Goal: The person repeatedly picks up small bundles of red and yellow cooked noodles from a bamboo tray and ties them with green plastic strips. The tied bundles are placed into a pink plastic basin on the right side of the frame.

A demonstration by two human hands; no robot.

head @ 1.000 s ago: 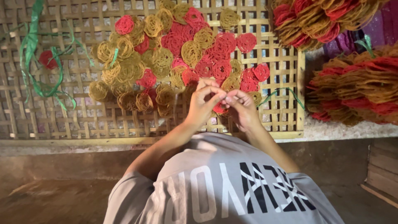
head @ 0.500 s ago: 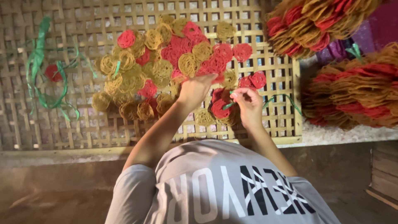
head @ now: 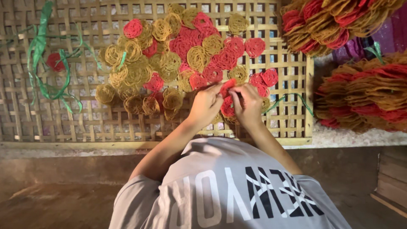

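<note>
Two hands' grip (head: 229, 91) — red coil (head: 227, 87) between.

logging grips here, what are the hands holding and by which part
Both hands, left and right, pinch one red noodle round at its edge.

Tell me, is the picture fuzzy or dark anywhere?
In the head view, the woven bamboo tray and the red and yellow noodle rounds look warmly lit and fairly sharp; the left hand and right hand, pinching a red round, are slightly soft; the floor at the bottom is dim and shadowy; no glare shows.
</note>
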